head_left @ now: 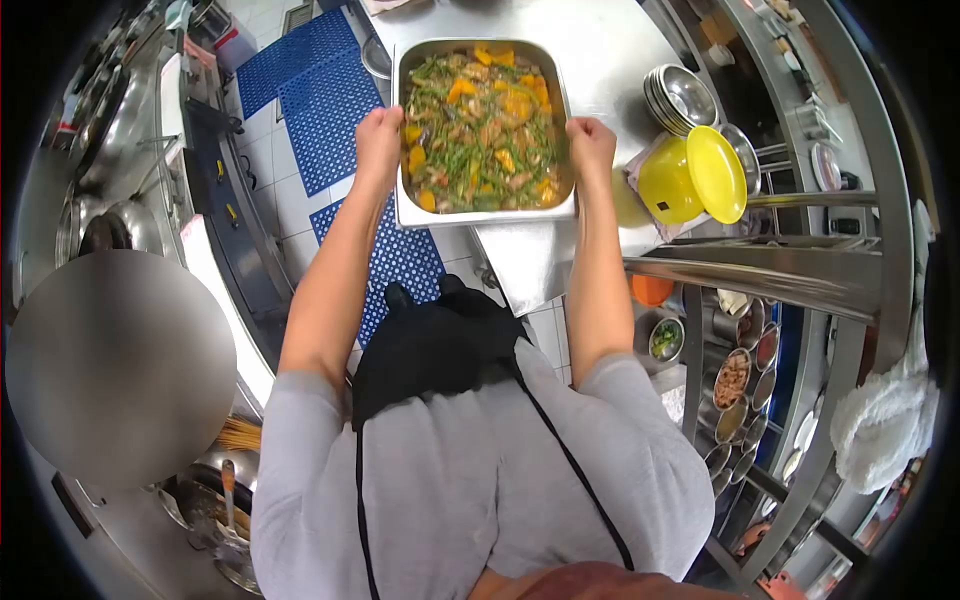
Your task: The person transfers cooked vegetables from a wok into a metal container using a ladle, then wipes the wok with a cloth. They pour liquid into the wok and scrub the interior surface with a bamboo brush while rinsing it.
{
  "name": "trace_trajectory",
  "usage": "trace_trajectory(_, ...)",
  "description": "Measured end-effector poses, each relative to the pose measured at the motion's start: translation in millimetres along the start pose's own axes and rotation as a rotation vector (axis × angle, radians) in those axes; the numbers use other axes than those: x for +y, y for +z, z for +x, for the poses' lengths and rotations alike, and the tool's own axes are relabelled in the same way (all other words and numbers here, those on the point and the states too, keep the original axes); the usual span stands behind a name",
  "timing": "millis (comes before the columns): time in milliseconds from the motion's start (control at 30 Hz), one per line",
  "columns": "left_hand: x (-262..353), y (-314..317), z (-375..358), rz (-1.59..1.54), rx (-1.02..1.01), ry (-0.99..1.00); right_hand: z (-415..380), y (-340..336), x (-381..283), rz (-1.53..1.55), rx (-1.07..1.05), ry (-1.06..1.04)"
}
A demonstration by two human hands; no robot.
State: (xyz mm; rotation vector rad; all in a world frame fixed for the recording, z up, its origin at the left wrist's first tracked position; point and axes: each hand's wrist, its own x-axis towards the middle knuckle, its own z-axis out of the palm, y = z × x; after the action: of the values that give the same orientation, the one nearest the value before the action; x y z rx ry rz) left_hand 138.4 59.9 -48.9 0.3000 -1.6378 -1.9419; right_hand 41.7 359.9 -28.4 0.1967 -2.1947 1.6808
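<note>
Between my two hands is a rectangular stainless steel food pan [487,217], filled with a cooked mix of green beans [455,130] and orange squash chunks [462,90] in sauce. My left hand [379,148] is closed round the pan's left rim. On the opposite side, my right hand [591,148] grips the right rim. The pan is level and held out in front of me, overlapping the corner of a steel table [610,50] in this view. Both arms are stretched forward.
Stacked steel bowls [682,98] and a yellow container [672,180] with a yellow lid [716,175] stand on the table to the right. A steel rail [750,280] runs below them, near bowls of ingredients [733,380]. Blue perforated mats [318,110] cover the floor at left.
</note>
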Motion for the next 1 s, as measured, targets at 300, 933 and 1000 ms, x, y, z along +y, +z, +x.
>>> trace_trajectory(300,-6.7,31.1,63.7,0.089,0.016,0.045,39.2,-0.3,-8.8,-0.103,0.062,-0.038)
trace_trajectory(933,7.7,87.4,144.5,0.407,0.058,0.093,157.8,15.9,4.3,-0.372,0.113,-0.182)
trace_trajectory(1000,24.1,89.6,131.4,0.352,-0.014,-0.026,134.4,10.0,-1.1,-0.300,0.075,-0.061)
